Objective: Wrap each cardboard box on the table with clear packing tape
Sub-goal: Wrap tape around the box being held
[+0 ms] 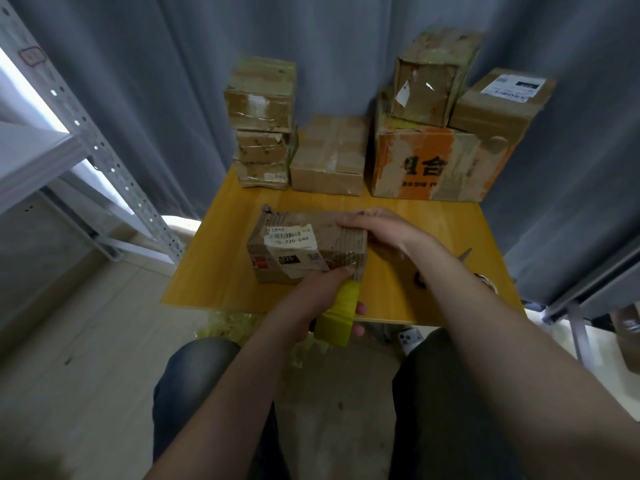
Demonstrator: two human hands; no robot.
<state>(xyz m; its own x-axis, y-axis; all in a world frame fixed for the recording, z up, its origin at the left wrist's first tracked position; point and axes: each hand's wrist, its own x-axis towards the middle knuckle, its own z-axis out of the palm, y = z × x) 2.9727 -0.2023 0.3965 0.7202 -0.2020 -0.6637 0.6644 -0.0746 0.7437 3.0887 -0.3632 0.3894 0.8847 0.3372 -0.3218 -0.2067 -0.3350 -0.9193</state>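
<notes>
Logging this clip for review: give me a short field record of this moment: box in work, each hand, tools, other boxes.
box in work: labelled cardboard box on the yellow table
left hand: grips the tape roll at the box's near right corner
right hand: rests on the box's top, far right side
scissors: on the table right of the box, partly hidden
other boxes: stacked along the table's back edge, one orange box

The left hand (311,296) reaches forward on a bare forearm, its fingers curled round a tape roll (337,317) and its thumb stretched ahead. The right hand (375,226) lies farther forward, palm down, fingers straight and pointing left, its bare arm angling in from the right.
</notes>
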